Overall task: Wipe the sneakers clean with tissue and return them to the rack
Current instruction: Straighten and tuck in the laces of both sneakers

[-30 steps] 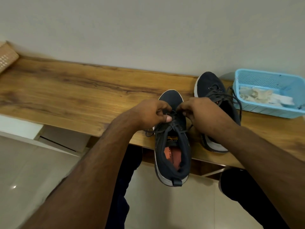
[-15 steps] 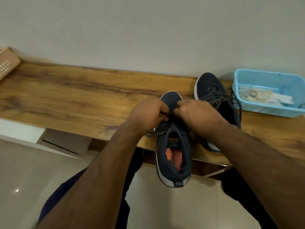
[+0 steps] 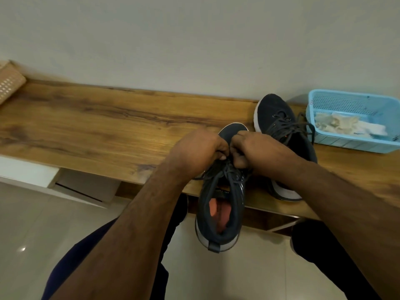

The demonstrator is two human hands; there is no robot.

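Observation:
A dark navy sneaker [image 3: 220,204] with a white sole and orange insole lies toe-first on the wooden shelf top [image 3: 97,128], its heel hanging over the front edge. My left hand [image 3: 194,152] and my right hand [image 3: 259,150] meet over its laces, fingers pinched on them. The second navy sneaker [image 3: 281,126] rests on the shelf just right of it, laces loose, partly hidden behind my right forearm. Crumpled used tissues [image 3: 337,125] lie in a light blue plastic basket [image 3: 355,146] at the far right.
A woven tan basket [image 3: 9,83] sits at the shelf's far left corner. The wall runs close behind the shelf. An open shelf compartment [image 3: 270,219] shows under the top. My knees and a glossy tiled floor [image 3: 32,234] are below.
Both hands have shifted slightly forward along the laces and closed tighter together over them. The near sneaker has barely moved; the other sneaker and basket stay put.

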